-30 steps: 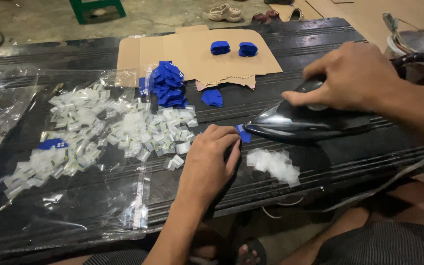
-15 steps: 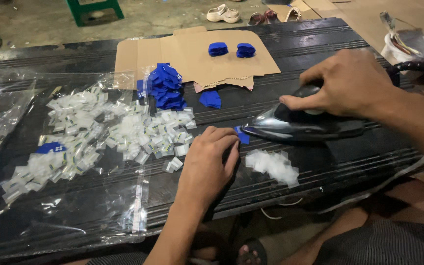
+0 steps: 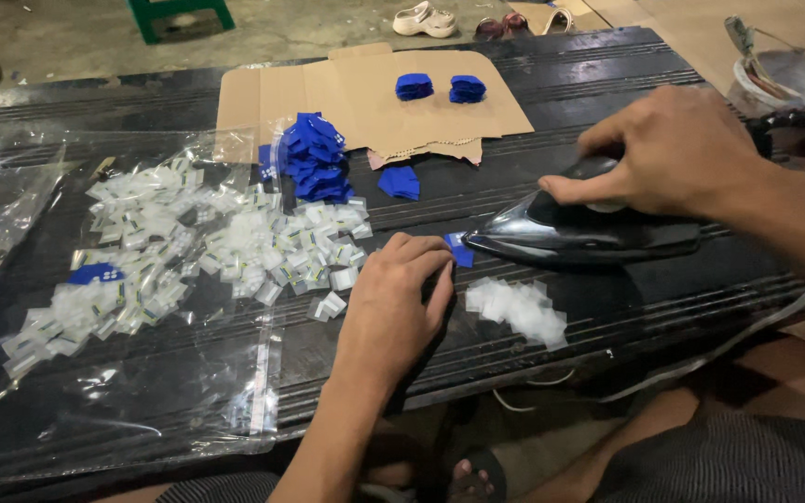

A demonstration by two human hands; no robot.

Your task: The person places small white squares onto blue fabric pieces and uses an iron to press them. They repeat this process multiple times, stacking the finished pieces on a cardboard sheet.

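I see my right hand closed over the handle of the glossy black clothes iron, its tip touching the small blue fabric piece that my left hand pins flat with curled fingers on the black ribbed tabletop. Just beside the iron, near the front edge, lies a small heap of clear plastic sachets. A bigger spread of sachets crowds the left; open surface remains behind the iron, before the flattened brown cardboard sheet.

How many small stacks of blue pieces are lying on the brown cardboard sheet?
2: the left stack and the right stack sit side by side near the far edge of the cardboard. None seems hidden.
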